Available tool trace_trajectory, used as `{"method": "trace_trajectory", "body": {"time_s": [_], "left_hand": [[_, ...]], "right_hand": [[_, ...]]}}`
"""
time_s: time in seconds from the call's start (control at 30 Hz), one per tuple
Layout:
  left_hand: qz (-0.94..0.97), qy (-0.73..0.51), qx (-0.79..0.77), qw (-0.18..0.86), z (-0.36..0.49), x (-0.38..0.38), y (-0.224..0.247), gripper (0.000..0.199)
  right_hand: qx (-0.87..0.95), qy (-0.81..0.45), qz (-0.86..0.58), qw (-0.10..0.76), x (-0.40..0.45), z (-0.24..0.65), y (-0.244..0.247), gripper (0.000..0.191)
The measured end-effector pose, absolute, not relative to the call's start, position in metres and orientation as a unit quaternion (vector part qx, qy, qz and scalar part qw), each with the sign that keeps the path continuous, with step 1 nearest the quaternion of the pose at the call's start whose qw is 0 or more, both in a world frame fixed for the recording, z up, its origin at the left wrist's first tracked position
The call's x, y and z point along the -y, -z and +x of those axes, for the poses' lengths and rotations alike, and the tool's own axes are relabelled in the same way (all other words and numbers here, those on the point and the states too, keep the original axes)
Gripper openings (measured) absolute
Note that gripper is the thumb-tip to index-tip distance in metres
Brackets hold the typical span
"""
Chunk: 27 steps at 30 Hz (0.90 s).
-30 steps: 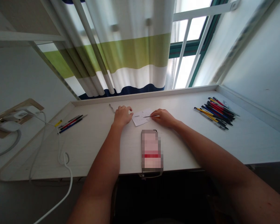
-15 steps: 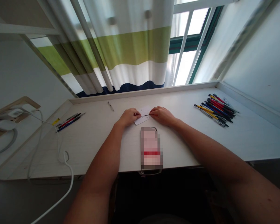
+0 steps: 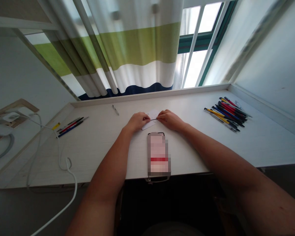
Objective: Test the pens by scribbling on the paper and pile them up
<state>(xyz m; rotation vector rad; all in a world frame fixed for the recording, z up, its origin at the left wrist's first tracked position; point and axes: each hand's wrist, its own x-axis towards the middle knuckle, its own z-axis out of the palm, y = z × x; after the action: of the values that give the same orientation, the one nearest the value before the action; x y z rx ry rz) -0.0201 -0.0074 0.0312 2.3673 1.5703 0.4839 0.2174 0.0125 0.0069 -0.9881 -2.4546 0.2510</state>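
Both hands rest over a small white paper (image 3: 149,125) on the white desk. My left hand (image 3: 138,121) is closed on one end of a thin dark rod, perhaps a pen part (image 3: 154,119). The fingers of my right hand (image 3: 169,119) pinch its other end. The rod lies level across the paper, between my fingertips. Faint marks show on the paper, too small to read. A phone with a blurred pink screen (image 3: 158,154) lies just in front of the paper, near the desk's front edge.
Several pens and pen parts (image 3: 227,114) are heaped at the right. A few pens (image 3: 71,126) lie at the left, and one short pen piece (image 3: 115,110) lies behind my left hand. A white cable (image 3: 72,177) hangs over the left front edge.
The whole view has shifted slightly. My hands have drawn marginally closer over the paper, with the rod still between them.
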Motion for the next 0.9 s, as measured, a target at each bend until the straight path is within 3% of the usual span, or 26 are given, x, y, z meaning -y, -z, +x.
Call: {"method": "trace_trajectory", "body": {"time_s": [0.33,0.67,0.8,0.9], "left_hand": [[0.815,-0.171,-0.535,0.141,-0.029,0.006,-0.030,0.017],[0.841,-0.187,-0.499,0.087,0.001,0.003,-0.026,0.021],[0.754,-0.231,-0.614,-0.017,-0.023,0.007,-0.043,0.029],[0.697,-0.174,-0.695,-0.008,-0.042,0.010,-0.052,0.030]], "right_hand": [[0.897,-0.085,-0.363,0.239,-0.014,0.217,-0.005,0.030],[0.896,-0.096,-0.361,0.239,-0.013,0.218,-0.006,0.031],[0.892,-0.104,-0.367,0.241,-0.011,0.217,-0.007,0.032],[0.886,-0.120,-0.375,0.245,-0.011,0.217,-0.007,0.030]]}}
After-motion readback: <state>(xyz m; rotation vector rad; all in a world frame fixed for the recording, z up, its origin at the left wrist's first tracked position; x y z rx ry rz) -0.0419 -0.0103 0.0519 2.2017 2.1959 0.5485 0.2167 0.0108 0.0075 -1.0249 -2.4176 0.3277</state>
